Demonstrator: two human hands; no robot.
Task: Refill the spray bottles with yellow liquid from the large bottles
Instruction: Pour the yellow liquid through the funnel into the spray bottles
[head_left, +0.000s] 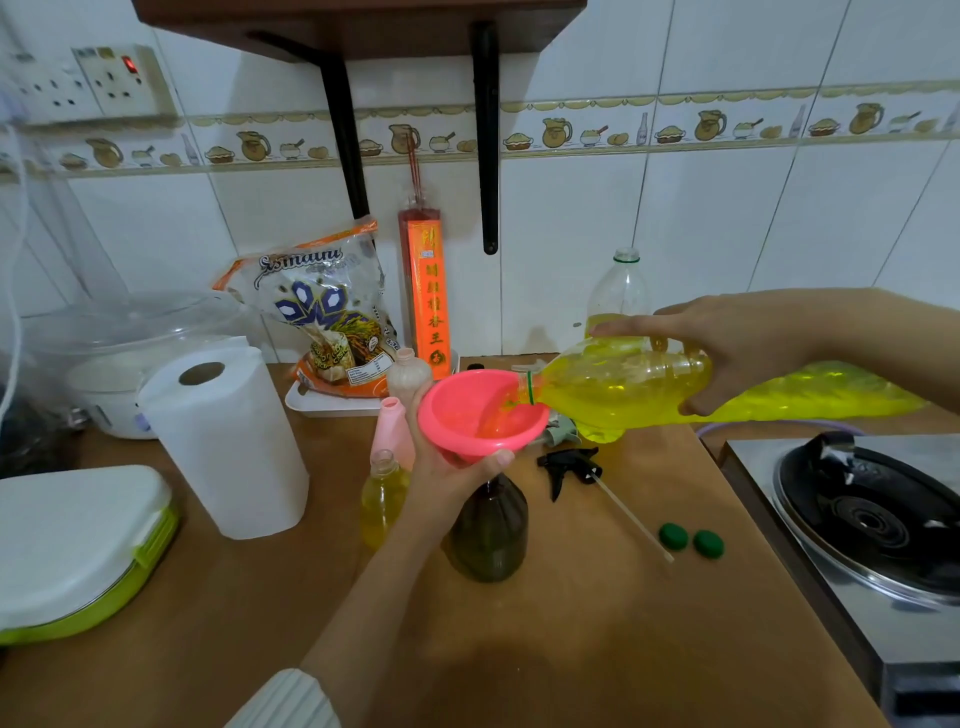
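Observation:
A pink funnel (480, 410) sits in the neck of a dark spray bottle (488, 530) standing on the brown counter (571, 623). My left hand (452, 467) grips the funnel's stem from below. My right hand (737, 348) holds a large clear bottle of yellow liquid (649, 395), tipped almost flat with its mouth over the funnel, and liquid runs in. A small clear bottle of yellow liquid (382, 499), a pink bottle (392, 426) and a pale bottle (410, 374) stand to the left. A black spray head (569, 465) with its tube lies to the right.
Two green caps (691, 540) lie on the counter right of the dark bottle. A paper towel roll (228, 441) and a green-and-white box (72, 545) stand at left. A gas stove (872, 514) fills the right side. A second large bottle (621, 291) stands by the wall.

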